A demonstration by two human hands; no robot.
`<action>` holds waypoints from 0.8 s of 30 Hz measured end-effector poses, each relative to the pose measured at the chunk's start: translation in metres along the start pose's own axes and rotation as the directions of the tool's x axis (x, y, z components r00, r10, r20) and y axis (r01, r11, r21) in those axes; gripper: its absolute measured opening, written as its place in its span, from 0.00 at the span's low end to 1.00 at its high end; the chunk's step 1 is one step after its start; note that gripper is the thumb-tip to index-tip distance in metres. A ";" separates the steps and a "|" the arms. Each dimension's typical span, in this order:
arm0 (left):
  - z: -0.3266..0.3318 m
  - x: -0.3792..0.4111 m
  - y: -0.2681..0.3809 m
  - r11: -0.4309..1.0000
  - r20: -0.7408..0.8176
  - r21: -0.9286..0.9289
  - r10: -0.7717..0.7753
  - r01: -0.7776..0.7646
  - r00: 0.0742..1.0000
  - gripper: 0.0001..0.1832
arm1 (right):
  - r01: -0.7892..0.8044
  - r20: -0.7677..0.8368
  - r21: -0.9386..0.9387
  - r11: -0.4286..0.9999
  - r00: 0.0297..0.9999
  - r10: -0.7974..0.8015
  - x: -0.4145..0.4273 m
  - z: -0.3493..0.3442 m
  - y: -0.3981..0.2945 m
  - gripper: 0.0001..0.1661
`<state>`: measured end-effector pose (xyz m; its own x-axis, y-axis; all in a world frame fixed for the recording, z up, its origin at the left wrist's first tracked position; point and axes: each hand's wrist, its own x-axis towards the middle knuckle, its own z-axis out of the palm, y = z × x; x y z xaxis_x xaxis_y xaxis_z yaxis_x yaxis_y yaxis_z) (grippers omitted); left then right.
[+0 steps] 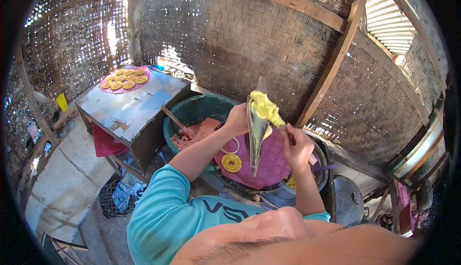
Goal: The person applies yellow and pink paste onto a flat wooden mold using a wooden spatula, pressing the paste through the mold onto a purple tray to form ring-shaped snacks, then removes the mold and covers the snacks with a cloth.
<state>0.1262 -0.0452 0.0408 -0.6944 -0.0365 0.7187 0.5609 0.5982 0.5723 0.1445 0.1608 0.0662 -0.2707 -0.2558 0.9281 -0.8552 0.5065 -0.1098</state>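
Note:
My left hand (237, 119) grips the side of a clear plastic cone-shaped bag (255, 144), which hangs point down. At its mouth sits a thick lump of yellow dough (265, 106). My right hand (298, 146) pinches a utensil whose end is buried in that dough; its shape is mostly hidden. Below both hands lies a round purple sheet (273, 158) on a tray. One piped yellow dough ring (231, 162) rests on the sheet's left part, just below a thin white hoop (235, 146).
A green basin (169, 130) holds pink dough (200, 130) and a wooden paddle (173, 116). On the cabinet (144, 110), several yellow rings (124, 79) sit on a pink sheet. Right of the tray are a metal basin (320, 153) and a round metal lid (347, 200). Woven walls (234, 41) stand close behind.

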 end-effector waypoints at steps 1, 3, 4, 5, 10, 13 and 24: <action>0.007 0.002 -0.027 0.985 0.003 -0.141 -0.104 0.103 0.995 0.17 | 0.024 0.035 0.025 0.999 0.999 -0.025 -0.004 -0.002 -0.005 0.11; 0.016 0.001 -0.077 0.922 0.045 -0.280 -0.268 0.269 0.963 0.19 | -0.074 0.141 0.182 0.980 0.989 0.049 -0.017 0.000 -0.012 0.11; 0.013 0.001 -0.084 0.902 0.071 -0.285 -0.317 0.324 0.946 0.20 | -0.196 0.214 0.289 0.937 0.967 0.136 -0.025 0.000 -0.017 0.11; 0.014 0.005 -0.102 0.880 0.067 -0.252 -0.400 0.404 0.914 0.18 | -0.317 0.297 0.385 0.867 0.932 0.209 -0.032 -0.001 -0.021 0.11; -0.022 0.003 -0.077 0.356 0.117 -0.904 -0.322 0.235 0.939 0.10 | -0.764 0.409 0.250 0.595 0.640 0.650 -0.030 -0.055 0.006 0.08; -0.041 -0.007 -0.035 0.490 0.053 -0.858 -0.213 0.154 0.976 0.08 | -0.598 0.149 -0.394 0.698 0.708 0.690 -0.059 -0.110 0.055 0.13; -0.022 0.007 -0.014 -0.134 -0.047 -0.991 0.245 -0.014 0.968 0.14 | -0.777 0.681 0.561 0.287 0.630 0.374 -0.078 -0.009 0.021 0.48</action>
<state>0.1233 -0.0716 0.0465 -0.5138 0.0741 0.8547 0.3815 -0.8726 0.3049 0.1518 0.1982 -0.0049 -0.7911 -0.5325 0.3012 -0.2832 -0.1176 -0.9518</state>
